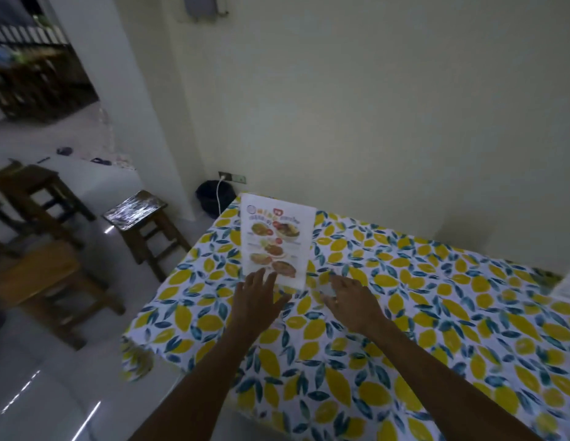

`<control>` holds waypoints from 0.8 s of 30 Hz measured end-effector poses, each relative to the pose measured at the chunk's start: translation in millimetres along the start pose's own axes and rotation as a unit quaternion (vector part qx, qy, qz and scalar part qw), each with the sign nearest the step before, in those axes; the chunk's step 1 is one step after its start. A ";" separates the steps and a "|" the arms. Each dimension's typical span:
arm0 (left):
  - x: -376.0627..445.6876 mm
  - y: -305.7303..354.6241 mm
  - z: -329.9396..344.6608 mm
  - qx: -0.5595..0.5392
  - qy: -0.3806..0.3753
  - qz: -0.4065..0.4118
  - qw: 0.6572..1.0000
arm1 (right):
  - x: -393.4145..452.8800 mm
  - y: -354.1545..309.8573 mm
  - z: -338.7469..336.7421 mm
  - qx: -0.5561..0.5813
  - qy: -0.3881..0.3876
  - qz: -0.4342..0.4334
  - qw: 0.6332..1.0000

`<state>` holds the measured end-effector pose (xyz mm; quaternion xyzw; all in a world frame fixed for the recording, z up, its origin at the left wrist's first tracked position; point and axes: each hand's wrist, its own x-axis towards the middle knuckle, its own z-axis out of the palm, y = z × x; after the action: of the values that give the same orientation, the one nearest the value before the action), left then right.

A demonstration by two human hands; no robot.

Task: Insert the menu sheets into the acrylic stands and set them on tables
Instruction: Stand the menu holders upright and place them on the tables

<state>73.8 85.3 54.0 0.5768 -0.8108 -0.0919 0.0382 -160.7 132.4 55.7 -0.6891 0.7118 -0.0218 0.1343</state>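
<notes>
A menu sheet with food photos stands upright in a clear acrylic stand (276,240) near the far left corner of a table covered with a lemon-print cloth (436,313). My left hand (256,297) is spread open just in front of the stand's lower left edge, fingertips at or near its base. My right hand (350,300) hovers to the right of the base, fingers loosely apart and blurred, holding nothing I can see. Another white menu sheet (568,286) peeks in at the right edge of the table.
Pale walls rise behind the table. A dark bin (212,198) with a white cable sits in the corner by a wall socket. Wooden stools (143,224) and chairs (38,281) stand to the left on a glossy floor. A doorway opens at upper left.
</notes>
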 end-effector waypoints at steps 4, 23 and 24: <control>16.1 -46.6 9.2 -0.006 -0.016 -0.029 0.999 | 39.5 -19.9 14.9 0.005 -0.012 0.010 1.000; 207.0 -135.9 13.6 -0.238 -0.058 -0.026 0.969 | 146.9 -34.3 31.6 0.183 0.161 0.157 0.957; 213.1 -139.9 12.5 -0.254 -0.051 -0.006 0.966 | 151.6 -34.4 31.5 0.179 0.170 0.163 0.955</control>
<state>130.9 -158.7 5.3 0.5478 -0.7583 -0.3240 0.1413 -122.3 -14.1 8.4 -0.5145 0.8111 -0.2435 0.1346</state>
